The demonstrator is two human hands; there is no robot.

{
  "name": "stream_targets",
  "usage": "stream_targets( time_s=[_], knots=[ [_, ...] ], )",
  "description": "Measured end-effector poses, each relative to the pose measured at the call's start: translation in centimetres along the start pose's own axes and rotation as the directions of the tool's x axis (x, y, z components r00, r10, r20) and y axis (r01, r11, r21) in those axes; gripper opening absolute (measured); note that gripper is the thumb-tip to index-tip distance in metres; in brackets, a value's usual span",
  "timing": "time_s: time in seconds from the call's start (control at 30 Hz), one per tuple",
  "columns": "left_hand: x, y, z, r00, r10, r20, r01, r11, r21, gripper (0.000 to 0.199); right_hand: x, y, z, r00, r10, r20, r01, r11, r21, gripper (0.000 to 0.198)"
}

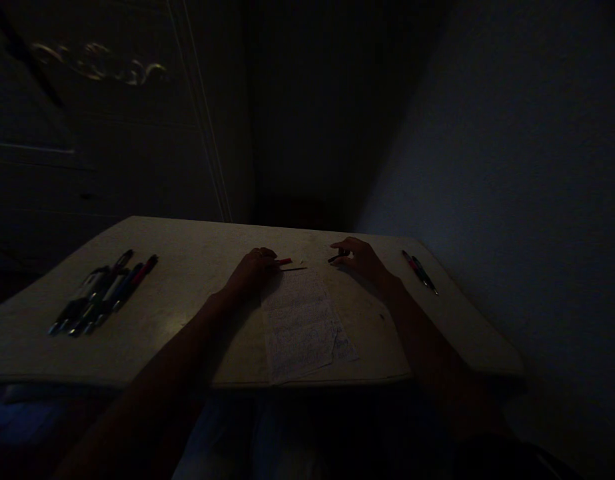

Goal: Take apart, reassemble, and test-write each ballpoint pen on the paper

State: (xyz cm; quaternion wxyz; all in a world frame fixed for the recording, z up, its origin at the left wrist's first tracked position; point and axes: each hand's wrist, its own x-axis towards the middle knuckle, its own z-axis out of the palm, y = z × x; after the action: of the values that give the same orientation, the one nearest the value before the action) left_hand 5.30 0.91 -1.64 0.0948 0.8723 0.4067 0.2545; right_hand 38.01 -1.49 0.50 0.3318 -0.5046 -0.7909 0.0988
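The room is very dim. At the middle of the table, my left hand (257, 265) is closed, and a short red pen part (284, 261) sticks out from its fingers. Just below that lies a thin dark rod like a pen refill (296, 269), its left end at the same fingers. My right hand (360, 259) pinches a small dark pen part (336, 258) between thumb and fingers. A tiny pale bit (301, 262) rests between the hands. Beneath them is a creased sheet of paper (302, 327) covered in writing.
Several pens (102, 290) lie in a cluster on the left of the pale table (197, 247). Two more, a red and a dark pen (420, 272), lie at the right. A wall (512, 167) rises beyond the right edge; dark furniture with an ornate handle (102, 63) stands at left.
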Motion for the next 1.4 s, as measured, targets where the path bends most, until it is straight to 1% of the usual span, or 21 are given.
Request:
stream_targets(
  time_s=[0.13,0.27,0.43,0.5,0.6,0.73,0.8,0.87,0.9,0.97,1.03,1.13,1.27,1.4],
  knots=[
    [0.0,0.2,-0.1,0.999,-0.017,-0.037,0.017,1.000,-0.011,0.023,0.0,-0.4,-0.2,1.000,-0.009,-0.022,0.011,0.998,0.066,0.042],
    [-0.1,0.4,-0.4,0.996,-0.025,-0.084,0.023,0.999,-0.031,0.020,-0.1,-0.9,-0.3,1.000,0.014,0.012,-0.015,0.995,0.103,0.048],
    [-0.3,0.4,-0.6,0.993,-0.003,-0.117,-0.002,0.999,-0.040,0.018,-0.2,-0.8,-0.3,0.998,0.042,0.047,-0.047,0.993,0.106,0.049],
    [-0.2,0.4,-0.6,0.991,0.003,-0.131,-0.009,0.999,-0.042,0.016,-0.2,-0.8,-0.4,0.998,0.036,0.046,-0.040,0.995,0.093,0.048],
    [-0.1,0.4,-0.5,0.992,0.001,-0.130,-0.006,0.999,-0.037,0.017,-0.2,-1.1,-0.5,1.000,-0.005,-0.022,0.006,0.999,0.046,0.047],
    [0.1,0.7,-0.6,0.996,0.014,-0.089,-0.012,1.000,0.017,0.019,-0.2,-2.7,-0.2,0.980,-0.085,-0.181,0.082,0.996,-0.027,0.039],
    [0.2,1.0,-0.7,0.998,0.007,-0.063,-0.002,0.997,0.076,0.018,-0.2,-3.9,0.5,0.971,-0.144,-0.190,0.136,0.989,-0.058,0.033],
    [0.3,1.5,-0.7,0.998,0.002,-0.062,0.006,0.992,0.124,0.018,-0.2,-5.1,1.3,0.968,-0.213,-0.131,0.201,0.975,-0.097,0.030],
    [0.3,1.8,-0.7,0.998,0.006,-0.063,0.003,0.991,0.136,0.019,-0.3,-5.6,1.8,0.967,-0.241,-0.079,0.232,0.966,-0.116,0.028],
    [0.3,2.3,-0.8,0.998,0.023,-0.063,-0.013,0.989,0.147,0.020,-0.4,-6.3,2.6,0.966,-0.260,-0.007,0.256,0.954,-0.159,0.025],
    [0.3,2.7,-0.7,0.997,0.046,-0.058,-0.038,0.989,0.144,0.019,-0.4,-6.7,3.1,0.964,-0.263,0.030,0.264,0.946,-0.190,0.019],
    [0.2,2.9,-0.7,0.995,0.068,-0.079,-0.058,0.990,0.132,0.017,-0.5,-6.8,3.2,0.961,-0.273,0.038,0.274,0.939,-0.206,0.010],
    [0.1,2.8,-0.9,0.992,0.065,-0.107,-0.052,0.992,0.117,0.016,-0.4,-6.5,2.7,0.965,-0.259,0.032,0.259,0.942,-0.215,0.008],
    [0.2,2.7,-1.1,0.995,0.029,-0.093,-0.016,0.990,0.139,0.022,-0.3,-5.9,2.2,0.974,-0.227,0.019,0.225,0.944,-0.240,0.007]
  ],
)
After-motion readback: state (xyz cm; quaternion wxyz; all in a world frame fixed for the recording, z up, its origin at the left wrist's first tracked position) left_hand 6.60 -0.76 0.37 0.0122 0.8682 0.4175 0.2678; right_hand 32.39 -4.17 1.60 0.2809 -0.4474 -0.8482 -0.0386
